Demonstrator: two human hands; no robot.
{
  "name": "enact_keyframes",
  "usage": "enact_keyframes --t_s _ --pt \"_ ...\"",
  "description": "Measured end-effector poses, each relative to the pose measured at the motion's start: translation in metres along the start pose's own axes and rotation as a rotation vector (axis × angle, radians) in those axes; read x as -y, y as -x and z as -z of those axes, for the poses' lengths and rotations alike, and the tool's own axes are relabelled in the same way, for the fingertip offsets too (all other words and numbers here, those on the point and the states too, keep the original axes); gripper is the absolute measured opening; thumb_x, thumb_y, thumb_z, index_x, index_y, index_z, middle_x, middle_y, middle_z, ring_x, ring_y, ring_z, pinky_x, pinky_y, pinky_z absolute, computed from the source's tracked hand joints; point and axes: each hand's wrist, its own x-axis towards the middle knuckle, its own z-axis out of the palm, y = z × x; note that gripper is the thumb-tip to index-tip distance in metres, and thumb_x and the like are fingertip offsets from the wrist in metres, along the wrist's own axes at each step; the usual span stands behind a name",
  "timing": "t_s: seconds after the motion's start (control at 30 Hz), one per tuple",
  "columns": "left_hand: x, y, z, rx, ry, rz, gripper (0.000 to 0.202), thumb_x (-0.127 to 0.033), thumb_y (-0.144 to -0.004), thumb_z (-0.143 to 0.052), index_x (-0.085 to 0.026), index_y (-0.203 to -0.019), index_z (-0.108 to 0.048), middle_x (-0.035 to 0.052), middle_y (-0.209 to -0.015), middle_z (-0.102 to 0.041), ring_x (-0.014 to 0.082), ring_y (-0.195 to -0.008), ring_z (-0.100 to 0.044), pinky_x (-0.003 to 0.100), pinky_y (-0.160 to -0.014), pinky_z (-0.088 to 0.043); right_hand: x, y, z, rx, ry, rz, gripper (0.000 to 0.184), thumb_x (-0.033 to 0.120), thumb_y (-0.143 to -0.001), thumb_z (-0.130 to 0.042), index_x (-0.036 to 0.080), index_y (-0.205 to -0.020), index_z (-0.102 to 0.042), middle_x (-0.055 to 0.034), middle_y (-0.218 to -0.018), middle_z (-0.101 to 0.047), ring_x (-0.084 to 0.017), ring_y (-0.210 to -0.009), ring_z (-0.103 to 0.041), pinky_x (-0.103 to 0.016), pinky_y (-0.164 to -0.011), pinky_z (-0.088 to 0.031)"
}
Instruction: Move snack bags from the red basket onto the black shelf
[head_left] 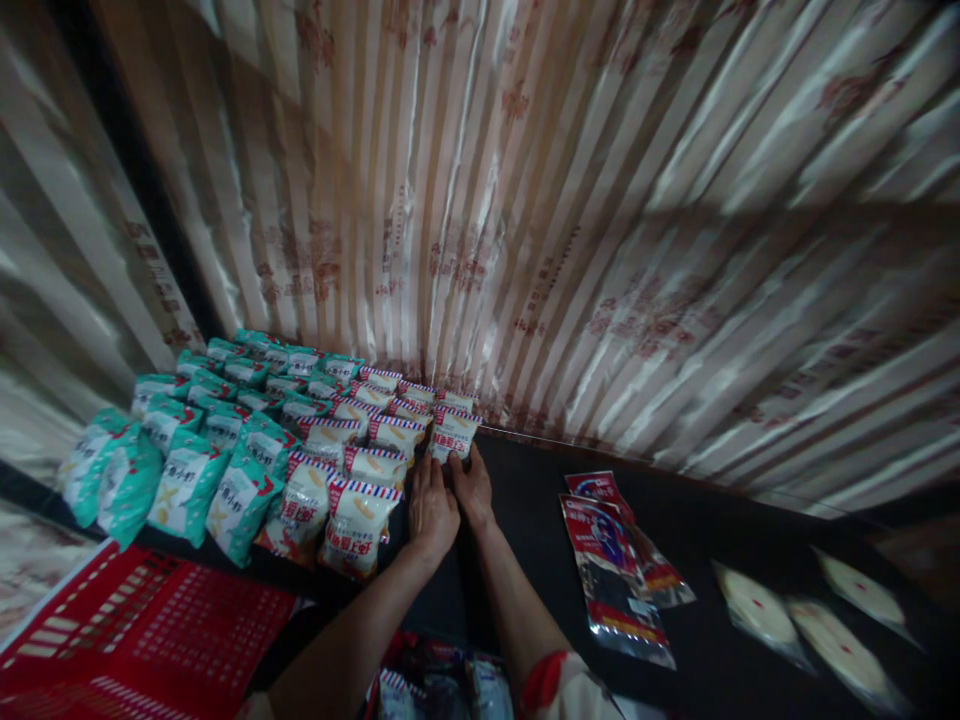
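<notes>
Both hands are at a white snack bag [452, 432] with a red, white and blue striped top edge, standing upright at the right end of the rows. My left hand [433, 512] presses its fingers, close together, against the bag's lower left. On the lower right, my right hand [472, 488] grips the same bag, its thumb in front. Several matching white bags stand in rows just left of the hands, among them a front one [358, 525]. Farther left are rows of teal snack bags [187, 480], all on the black shelf [517, 540].
Red and dark flat packets [615, 570] lie overlapping to the right. Beyond them are pale round items in clear wrap [757, 605]. A red plastic basket [187, 620] sits at lower left, and more packets [487, 685] lie below my arms. Printed, pleated sheeting [480, 200] hangs behind.
</notes>
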Motion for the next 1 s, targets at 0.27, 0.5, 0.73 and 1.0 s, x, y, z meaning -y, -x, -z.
enact_keyframes --t_s 0.27,0.5,0.73,1.0 --pt "0.000 -0.001 -0.001 0.005 -0.018 0.010 0.050 -0.008 -0.075 -0.042 -0.007 -0.125 -0.050 0.0164 -0.137 -0.046 0.0264 -0.131 -0.036 0.043 -0.110 -0.031 0.001 0.000 0.002 -0.002 -0.011 -0.058 0.050 0.043 -0.075 -0.051 0.020 -0.120 -0.056 -0.0068 -0.107 -0.067 -0.022 -0.098 -0.061 -0.032 -0.084 -0.046" --pt "-0.004 0.006 0.007 0.012 -0.041 -0.010 0.048 -0.008 -0.079 -0.039 -0.009 -0.126 -0.048 0.0143 -0.137 -0.046 0.0252 -0.133 -0.034 0.042 -0.110 -0.031 -0.001 0.021 0.002 -0.068 0.045 -0.099 0.063 0.048 -0.078 -0.047 0.013 -0.130 -0.047 -0.0136 -0.125 -0.058 -0.025 -0.116 -0.053 -0.035 -0.096 -0.040" --pt "-0.010 0.033 0.018 0.104 -0.068 0.000 0.042 -0.010 -0.081 -0.040 -0.009 -0.122 -0.051 0.0148 -0.133 -0.049 0.0244 -0.124 -0.044 0.038 -0.105 -0.036 -0.003 0.054 0.014 -0.062 0.076 -0.066 0.050 0.038 -0.079 -0.044 0.008 -0.116 -0.058 -0.0165 -0.122 -0.058 -0.024 -0.114 -0.053 -0.034 -0.098 -0.039" --pt "-0.015 0.074 0.044 0.185 -0.096 -0.059 0.034 -0.012 -0.086 -0.038 -0.012 -0.113 -0.057 0.0108 -0.112 -0.061 0.0213 -0.108 -0.052 0.034 -0.097 -0.040 -0.007 0.105 0.025 -0.118 0.030 -0.030 0.035 0.027 -0.078 -0.042 0.012 -0.099 -0.066 -0.0124 -0.111 -0.063 -0.019 -0.107 -0.054 -0.032 -0.098 -0.038"
